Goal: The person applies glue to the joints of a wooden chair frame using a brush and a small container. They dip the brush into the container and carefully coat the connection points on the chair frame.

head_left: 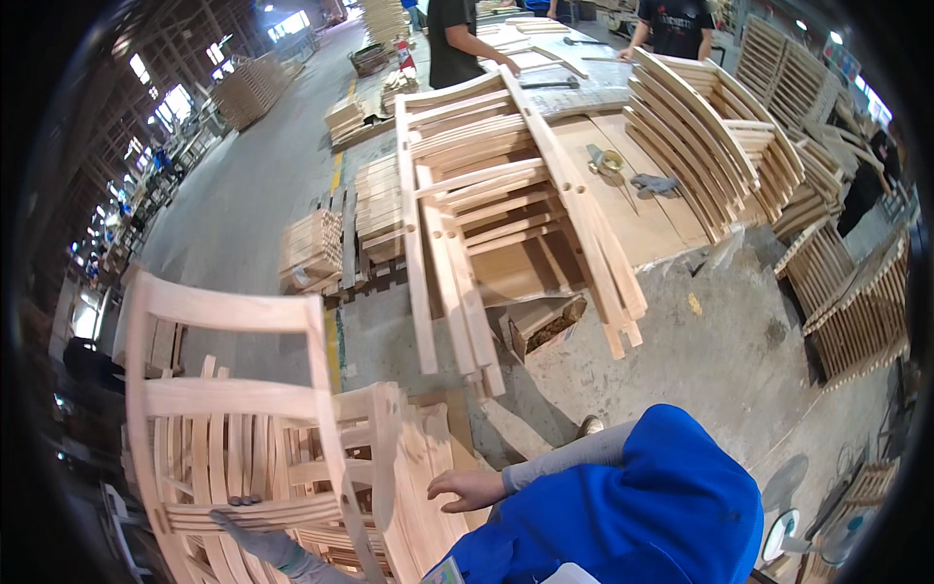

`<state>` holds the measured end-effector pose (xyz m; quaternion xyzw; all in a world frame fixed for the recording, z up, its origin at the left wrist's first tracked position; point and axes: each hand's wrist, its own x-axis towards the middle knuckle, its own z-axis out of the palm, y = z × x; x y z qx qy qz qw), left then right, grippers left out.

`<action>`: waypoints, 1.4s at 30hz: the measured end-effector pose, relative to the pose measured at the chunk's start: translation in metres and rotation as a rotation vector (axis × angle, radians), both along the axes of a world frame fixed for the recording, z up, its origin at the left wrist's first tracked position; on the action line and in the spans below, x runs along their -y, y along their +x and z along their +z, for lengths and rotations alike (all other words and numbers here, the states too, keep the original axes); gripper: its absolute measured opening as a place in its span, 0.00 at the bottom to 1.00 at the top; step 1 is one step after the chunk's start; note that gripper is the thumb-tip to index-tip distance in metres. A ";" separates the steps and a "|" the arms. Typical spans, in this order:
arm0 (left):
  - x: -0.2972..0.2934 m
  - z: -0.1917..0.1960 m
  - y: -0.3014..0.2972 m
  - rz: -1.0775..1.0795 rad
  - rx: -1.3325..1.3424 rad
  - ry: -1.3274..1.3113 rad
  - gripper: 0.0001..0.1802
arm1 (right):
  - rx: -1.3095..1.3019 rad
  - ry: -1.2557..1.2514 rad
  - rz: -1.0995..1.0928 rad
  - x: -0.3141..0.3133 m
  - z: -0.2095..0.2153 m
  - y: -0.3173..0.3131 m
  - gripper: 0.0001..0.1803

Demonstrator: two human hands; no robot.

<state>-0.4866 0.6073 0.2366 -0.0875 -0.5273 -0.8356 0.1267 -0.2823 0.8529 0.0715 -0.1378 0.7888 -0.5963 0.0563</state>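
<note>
Left hand point(255, 530), gloved, under wooden chair frame point(233, 389); bare right hand point(470, 487) resting on stacked frames point(418, 487).

Pale unfinished wooden chair back frame point(233, 409), curved rails and thin vertical slats, held tilted at lower left of the frame, stacked against similar frames, bottom rail gripped from beneath

Chair frame point(233, 409) at left, left hand point(255, 533) under it, right hand point(467, 489) beside, workbench point(642, 219) seemingly behind
</note>
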 end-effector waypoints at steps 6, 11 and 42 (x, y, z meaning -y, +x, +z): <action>-0.110 0.083 0.020 0.193 -0.401 0.100 0.21 | -0.006 -0.042 0.136 -0.048 0.013 0.045 0.46; -0.225 0.132 0.034 0.287 -0.686 -0.267 0.17 | -0.205 -0.191 -0.138 -0.117 0.032 0.095 0.55; -0.778 -0.054 -0.085 -1.079 0.603 0.222 0.19 | -0.069 -0.021 -1.340 -0.428 0.050 0.127 0.44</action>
